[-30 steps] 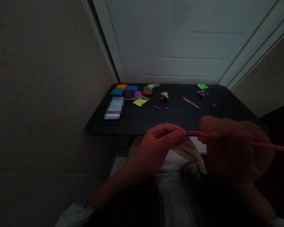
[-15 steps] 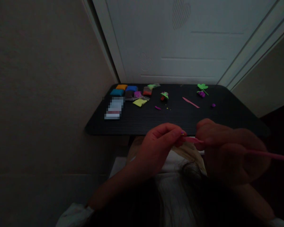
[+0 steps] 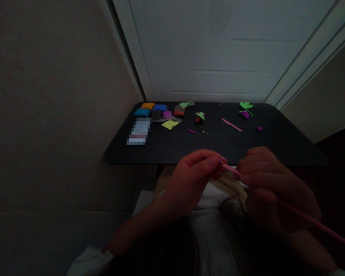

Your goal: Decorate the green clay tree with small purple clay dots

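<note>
Between the thumb and fingers of my left hand point(image 3: 194, 172) is a tiny purple and yellow piece of clay point(image 3: 221, 161), mostly hidden by the fingertips. My right hand point(image 3: 276, 188) is closed around a long pink clay modelling tool point(image 3: 319, 224). Its flat tip touches or nearly touches the small piece, and its handle runs out behind the hand to the lower right. Both hands are held in front of the table's near edge, above my lap.
On the black table point(image 3: 166, 151) lie several coloured clay packs point(image 3: 143, 112), a blurred-out phone-like object point(image 3: 139, 131), a green-capped clay mushroom point(image 3: 200, 116), a purple clay strip point(image 3: 191, 131), a pink knife tool point(image 3: 231, 125), a purple ball point(image 3: 259, 128), and a purple cluster point(image 3: 244, 114) with a green leaf point(image 3: 246, 105).
My right hand has turned, so the pink tool now slants more steeply, its handle end lower and its tip up at the small clay piece. My left hand has hardly moved.
</note>
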